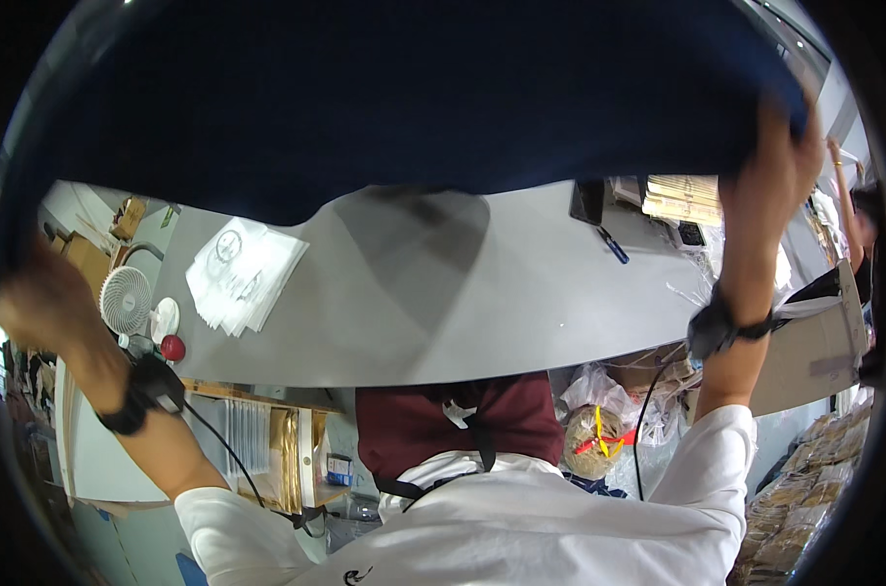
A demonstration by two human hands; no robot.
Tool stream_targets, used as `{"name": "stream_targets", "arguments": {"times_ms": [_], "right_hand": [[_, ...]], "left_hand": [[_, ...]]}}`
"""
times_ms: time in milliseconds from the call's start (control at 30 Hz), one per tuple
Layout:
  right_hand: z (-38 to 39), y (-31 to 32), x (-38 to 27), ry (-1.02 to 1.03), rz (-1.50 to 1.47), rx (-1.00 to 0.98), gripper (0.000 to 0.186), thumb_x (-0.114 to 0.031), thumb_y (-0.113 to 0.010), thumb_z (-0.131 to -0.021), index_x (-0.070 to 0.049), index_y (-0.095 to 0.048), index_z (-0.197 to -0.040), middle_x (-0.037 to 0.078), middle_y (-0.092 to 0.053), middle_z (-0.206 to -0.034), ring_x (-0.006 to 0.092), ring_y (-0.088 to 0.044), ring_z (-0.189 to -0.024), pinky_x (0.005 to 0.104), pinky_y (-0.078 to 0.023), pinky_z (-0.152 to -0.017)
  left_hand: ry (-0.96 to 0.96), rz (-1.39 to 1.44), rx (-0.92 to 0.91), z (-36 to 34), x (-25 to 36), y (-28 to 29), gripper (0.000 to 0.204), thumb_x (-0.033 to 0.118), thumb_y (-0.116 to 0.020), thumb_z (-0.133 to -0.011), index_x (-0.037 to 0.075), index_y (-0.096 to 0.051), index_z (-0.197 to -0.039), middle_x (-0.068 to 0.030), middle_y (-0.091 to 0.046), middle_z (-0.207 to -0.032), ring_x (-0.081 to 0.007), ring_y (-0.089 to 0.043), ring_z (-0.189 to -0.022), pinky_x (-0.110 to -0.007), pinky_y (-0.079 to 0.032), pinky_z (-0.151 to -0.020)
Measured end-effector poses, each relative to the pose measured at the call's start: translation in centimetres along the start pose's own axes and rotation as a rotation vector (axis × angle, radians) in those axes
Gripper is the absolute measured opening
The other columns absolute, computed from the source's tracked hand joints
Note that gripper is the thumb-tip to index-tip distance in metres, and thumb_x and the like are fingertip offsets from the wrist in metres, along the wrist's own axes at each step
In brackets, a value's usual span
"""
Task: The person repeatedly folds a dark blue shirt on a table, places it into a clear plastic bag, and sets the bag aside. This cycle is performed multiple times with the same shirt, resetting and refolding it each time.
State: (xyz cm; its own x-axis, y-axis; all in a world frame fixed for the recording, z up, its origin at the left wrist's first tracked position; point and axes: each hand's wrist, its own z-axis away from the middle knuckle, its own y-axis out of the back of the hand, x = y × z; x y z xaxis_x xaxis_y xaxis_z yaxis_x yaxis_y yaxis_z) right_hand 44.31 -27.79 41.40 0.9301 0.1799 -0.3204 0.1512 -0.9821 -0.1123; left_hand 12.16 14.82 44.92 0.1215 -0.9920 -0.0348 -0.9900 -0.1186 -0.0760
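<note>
A large navy-blue piece of cloth [404, 107] is stretched wide in front of me and fills the upper part of the view. Its lower edge hangs above the grey table [531, 283] and hides the far side. At the cloth's left end, my left hand [47, 298] grips it, blurred by motion. The right end is held in my right hand [775, 176], fingers closed round the fabric and also a little blurred. Whether the cloth is a garment cannot be made out. Each wrist wears a black band with a cable.
White printed plastic bags [243, 278] lie at the table's left, near a white fan [126, 300] and a red round object [172, 348]. At the right are a blue pen-like tool [614, 246], stacked brown card [685, 200] and an open carton [809, 366]. Another person's arm [846, 210] shows far right.
</note>
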Motion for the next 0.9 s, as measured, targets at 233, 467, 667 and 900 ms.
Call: {"name": "stream_targets", "arguments": {"times_ms": [233, 467, 667, 900], "right_hand": [[16.7, 5.0, -2.0, -0.705, -0.213, -0.874, 0.019, 0.011, -0.069, -0.085, 0.002, -0.078, -0.099, 0.01, -0.079, -0.085, 0.0172, -0.075, -0.075, 0.029, -0.058, -0.07], [27.6, 3.0, 7.1, -1.259, 0.107, -0.99, 0.025, 0.005, -0.071, -0.088, 0.004, -0.074, -0.113, 0.009, -0.077, -0.099, 0.0121, -0.069, -0.093, 0.0273, -0.056, -0.087], [26.7, -3.9, 20.8, -0.887, 0.181, -0.944, 0.015, -0.005, -0.072, -0.09, 0.004, -0.073, -0.102, 0.012, -0.071, -0.084, 0.0147, -0.059, -0.074, 0.0352, -0.053, -0.073], [23.4, -11.2, 29.4, -0.647, 0.669, -0.868, 0.051, -0.033, -0.076, -0.093, -0.01, -0.066, -0.138, 0.021, -0.072, -0.123, 0.0423, -0.068, -0.114, 0.0471, -0.054, -0.096]], "left_hand": [[0.749, 0.387, -0.637, 17.5, 4.9, 9.7, 0.024, 0.023, -0.062, -0.082, 0.003, -0.064, -0.068, -0.0074, -0.061, -0.066, -0.0163, -0.057, -0.064, -0.029, -0.042, -0.062], [1.477, 0.335, -1.102, 30.0, 4.3, 6.6, 0.02, 0.003, -0.054, -0.092, -0.002, -0.072, -0.087, -0.0046, -0.061, -0.064, -0.01, -0.052, -0.044, -0.026, -0.04, -0.041], [1.516, 0.202, -0.949, 33.1, -2.5, -7.9, 0.028, 0.007, -0.05, -0.091, -0.009, -0.073, -0.098, -0.0082, -0.055, -0.06, -0.0154, -0.044, -0.039, -0.034, -0.034, -0.039], [1.34, 0.104, -1.054, 35.9, -7.5, -18.5, 0.052, 0.036, -0.072, -0.093, -0.002, -0.066, -0.128, -0.0078, -0.063, -0.09, -0.0147, -0.061, -0.072, -0.029, -0.05, -0.061]]}}
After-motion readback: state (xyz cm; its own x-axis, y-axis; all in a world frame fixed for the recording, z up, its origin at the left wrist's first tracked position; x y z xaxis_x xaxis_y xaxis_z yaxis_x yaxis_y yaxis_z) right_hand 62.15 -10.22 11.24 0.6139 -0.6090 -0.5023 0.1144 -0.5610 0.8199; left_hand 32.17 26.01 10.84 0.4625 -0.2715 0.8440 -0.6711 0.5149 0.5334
